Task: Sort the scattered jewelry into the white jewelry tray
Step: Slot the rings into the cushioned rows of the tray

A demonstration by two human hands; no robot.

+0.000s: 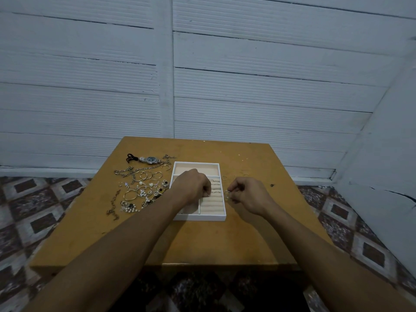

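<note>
Nearest on the ochre wooden table [202,242] sits the white rectangular jewelry tray [200,217] with its beige padded lining. The left hand [193,185] hovers over the tray's ring rolls, fingers curled downward onto them. I cannot tell whether it pinches anything. Just right of the tray, the right hand [247,194] pinches a small silver ring [227,194] between thumb and fingertips, above the table. Such a ring is likely light, stiff and slippery, so it is best held by its band edges and pushed into a slot between the rolls. Left of the tray lies the scattered heap of hoops, chains and pearl pieces [141,190]. The chains will be limp and tangle-prone, so lift them from the middle. Beyond lies a silver metal wristwatch [150,159], probably the heaviest piece.
</note>
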